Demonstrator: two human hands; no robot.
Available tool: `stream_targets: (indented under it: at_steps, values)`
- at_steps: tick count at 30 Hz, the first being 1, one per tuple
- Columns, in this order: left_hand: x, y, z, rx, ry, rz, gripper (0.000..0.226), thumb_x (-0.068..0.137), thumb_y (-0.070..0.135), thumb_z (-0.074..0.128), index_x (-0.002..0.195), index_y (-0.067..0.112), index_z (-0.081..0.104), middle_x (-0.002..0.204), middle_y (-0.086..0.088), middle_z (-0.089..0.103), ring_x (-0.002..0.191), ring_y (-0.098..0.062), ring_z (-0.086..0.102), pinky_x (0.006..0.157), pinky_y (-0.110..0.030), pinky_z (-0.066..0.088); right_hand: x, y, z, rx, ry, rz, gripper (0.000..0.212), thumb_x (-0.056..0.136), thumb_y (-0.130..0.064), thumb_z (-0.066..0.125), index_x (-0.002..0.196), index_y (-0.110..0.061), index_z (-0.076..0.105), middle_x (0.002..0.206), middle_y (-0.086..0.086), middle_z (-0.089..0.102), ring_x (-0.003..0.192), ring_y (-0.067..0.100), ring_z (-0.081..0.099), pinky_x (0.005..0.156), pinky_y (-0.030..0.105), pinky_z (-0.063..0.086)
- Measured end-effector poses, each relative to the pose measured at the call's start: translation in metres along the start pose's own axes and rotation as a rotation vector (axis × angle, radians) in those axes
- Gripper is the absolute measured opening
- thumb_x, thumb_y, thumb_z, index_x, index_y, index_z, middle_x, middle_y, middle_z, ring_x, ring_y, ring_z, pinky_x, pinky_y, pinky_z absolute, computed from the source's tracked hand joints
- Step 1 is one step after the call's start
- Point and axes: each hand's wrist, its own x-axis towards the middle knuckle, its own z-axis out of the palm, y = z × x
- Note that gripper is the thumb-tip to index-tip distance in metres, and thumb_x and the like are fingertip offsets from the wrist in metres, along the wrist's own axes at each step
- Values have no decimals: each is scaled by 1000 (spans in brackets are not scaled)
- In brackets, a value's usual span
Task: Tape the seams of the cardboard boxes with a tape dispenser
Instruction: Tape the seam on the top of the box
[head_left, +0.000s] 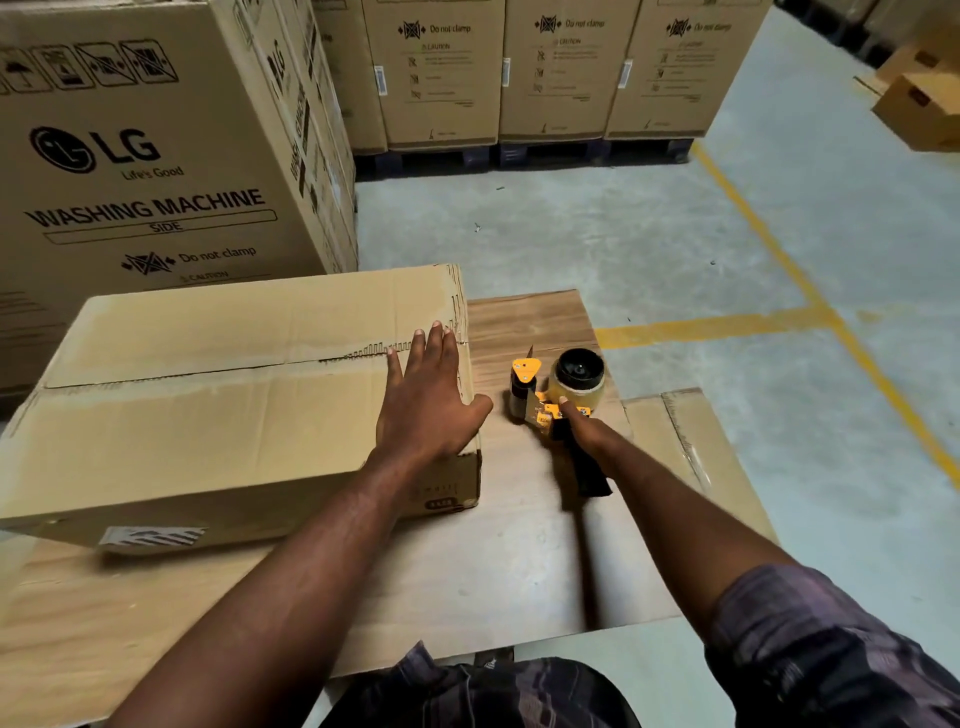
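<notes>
Cardboard box (208, 415) is lying flat on a sheet of flattened cardboard (467, 571) on the floor, flaps closed. The centre seam (208, 370) along its top looks bare to me, no tape that I can see. Left hand (426, 395) is spread flat with the fingers straight, pressing on the top at the box's right end, right across the seam. Right hand (587, 434) is just off that same end of the box, wrapped round the handle of the yellow tape dispenser (550, 400), with the index finger stretched along the frame. Can't tell if the dispenser sits on the sheet or is a bit lifted. My worry: there's a dark gap along part of the seam, so if the left hand lets up the flaps could spread and the tape would go on wrinkled or crooked. That hand also sits right in the tape's path, so the cutter could catch it.
</notes>
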Motion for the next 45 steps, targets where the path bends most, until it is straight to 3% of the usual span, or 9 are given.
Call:
stream_targets:
  at_steps: [3, 7, 9, 16, 21, 32, 36, 40, 45]
  values:
    - [-1, 0, 0, 2, 5, 0, 95, 84, 61, 36, 161, 15, 4, 168, 0, -4, 155, -17, -7, 125, -49, -4, -16, -13, -5, -325, 75, -77, 74, 107, -58, 21, 145, -2, 52, 151, 24, 47, 137, 38, 46, 109, 38, 39]
    - [0, 4, -1, -30, 41, -12, 80, 95, 54, 35, 160, 15, 11, 168, -1, 3, 155, -18, 0, 125, -48, -1, -54, -54, -4, -678, 241, -259, 51, 103, -52, 40, 118, -12, 67, 125, 15, 66, 119, 35, 59, 85, 35, 43]
    - [-1, 6, -3, -65, 55, -18, 70, 101, 48, 33, 160, 15, 15, 168, -1, 7, 155, -18, 3, 125, -48, 0, -68, -82, 10, -404, 181, -503, 44, 101, -53, 48, 102, -14, 69, 106, 6, 70, 108, 29, 63, 79, 31, 41]
    - [-5, 3, -8, -125, 80, 22, 57, 105, 29, 27, 160, 17, 16, 167, -3, 13, 155, -20, 6, 125, -48, 4, -106, -115, 88, 257, -266, -627, 81, 104, -61, 36, 164, -16, 6, 170, 1, 15, 154, 16, 20, 126, 34, 18]
    - [-5, 2, -6, -150, 113, -4, 55, 106, 29, 27, 159, 15, 22, 167, -2, 15, 155, -17, 7, 125, -44, 3, -90, -86, 87, 181, -312, -430, 87, 94, -81, 26, 159, -25, 35, 157, -1, 44, 146, 19, 38, 121, 40, 30]
    - [-5, -6, -9, -483, 179, -58, 57, 104, 18, 33, 159, 12, 21, 162, -5, 31, 151, -16, 23, 125, -36, 6, -116, -116, 92, -180, -48, -450, 79, 100, -64, 27, 137, -2, 57, 139, 22, 59, 127, 36, 57, 99, 39, 46]
    - [2, -16, -14, -717, 159, -120, 59, 97, 25, 34, 155, 16, 34, 157, -3, 40, 145, -20, 35, 122, -35, 22, -131, -121, 96, -309, 454, -770, 37, 104, -26, 42, 128, 0, 53, 128, 20, 59, 118, 36, 57, 86, 38, 45]
    - [-2, -50, -11, -149, 5, 240, 73, 98, 35, 47, 160, 15, 16, 166, -6, 18, 154, -26, 12, 124, -49, 9, -138, -132, 118, -409, 300, -979, 53, 108, -28, 40, 156, -6, 36, 162, 15, 35, 151, 28, 31, 123, 44, 26]
    - [-10, -82, -25, 21, -69, 332, 66, 105, 42, 31, 161, 28, -1, 169, 4, 2, 155, -19, -2, 123, -54, 0, -133, -126, 141, -626, 274, -843, 70, 107, -57, 17, 163, -15, 16, 171, 3, 8, 157, 15, 5, 127, 42, 5]
